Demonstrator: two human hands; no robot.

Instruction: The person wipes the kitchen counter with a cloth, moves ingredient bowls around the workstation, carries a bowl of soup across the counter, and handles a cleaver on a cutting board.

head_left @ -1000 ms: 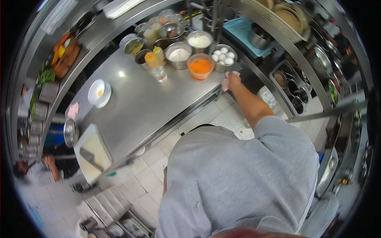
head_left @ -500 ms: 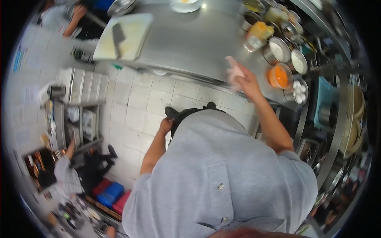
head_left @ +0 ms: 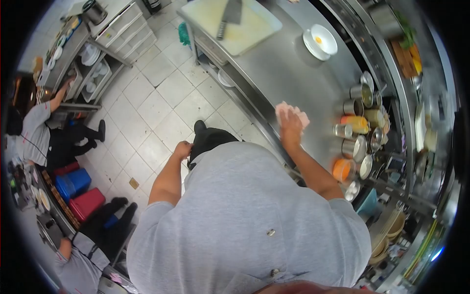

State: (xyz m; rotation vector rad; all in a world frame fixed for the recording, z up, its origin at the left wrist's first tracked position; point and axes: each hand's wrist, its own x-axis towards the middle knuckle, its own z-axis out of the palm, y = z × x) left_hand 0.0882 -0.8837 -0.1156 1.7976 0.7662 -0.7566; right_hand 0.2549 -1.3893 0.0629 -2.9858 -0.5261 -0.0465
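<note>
My right hand [head_left: 292, 128] lies on a crumpled pale pink cloth [head_left: 302, 118] near the front edge of the steel counter [head_left: 313, 83]. Its fingers press into the cloth and are partly covered by it. Down at my side, my left hand [head_left: 183, 149] hangs beside my dark trousers with the fingers curled in; what they hold, if anything, is hidden. Farther along the counter a knife [head_left: 230, 17] rests on a white cutting board [head_left: 259, 29]. A white bowl [head_left: 329, 41] with something yellow inside stands toward the back.
Along the counter's right stand several metal pots and containers, a squeeze bottle [head_left: 356, 122], an orange-filled tub [head_left: 343, 170] and a bowl of eggs [head_left: 351, 190]. Two people work at the left, near blue [head_left: 73, 184] and red bins [head_left: 87, 204]. Tiled floor [head_left: 161, 98] lies between.
My view has turned, so the counter now runs diagonally. My right hand has moved from above the counter's edge to press the cloth on its surface. My left hand stays at my side.
</note>
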